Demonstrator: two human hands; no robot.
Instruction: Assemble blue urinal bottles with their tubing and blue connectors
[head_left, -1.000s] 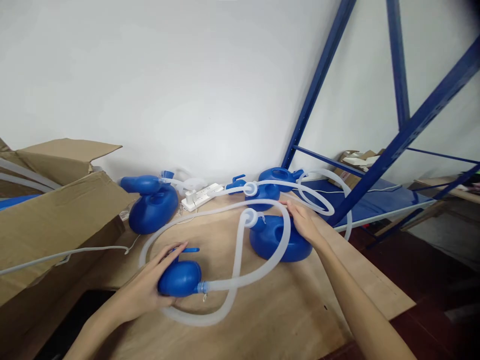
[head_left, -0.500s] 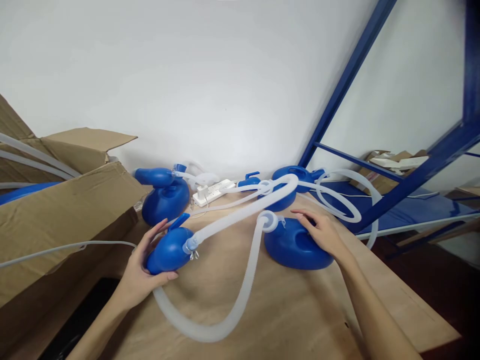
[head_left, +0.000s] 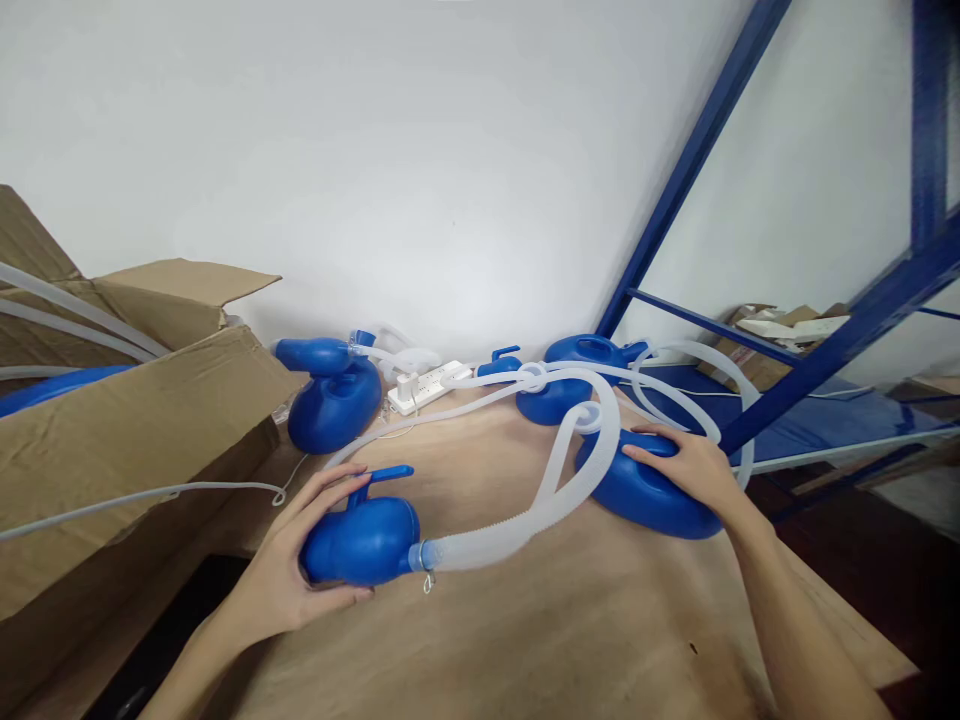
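My left hand (head_left: 281, 570) is wrapped round a blue bulb-shaped plastic mouthpiece (head_left: 367, 542) with a small lever-like tab on top. A metal clamp (head_left: 427, 575) sits where a white corrugated hose (head_left: 487, 540) joins it. This hose loops across to the right, over a blue plastic jug (head_left: 645, 495) lying on the table. My right hand (head_left: 694, 470) grips that jug at its moulded handle, thumb and fingers on top. Hose loops partly hide the jug's neck.
An open cardboard box (head_left: 150, 440) with hoses stands at left. Along the wall are a stacked blue jug (head_left: 334, 410), a white power strip (head_left: 427, 388), and more jugs (head_left: 585, 350) with coiled hoses. A blue metal frame (head_left: 697, 160) rises at right, beside the table edge.
My left hand has moved the mouthpiece right and nearer, turning it so the hose points right. The jug under my right hand has shifted right, and the hanging hose loop has swung up rightward.
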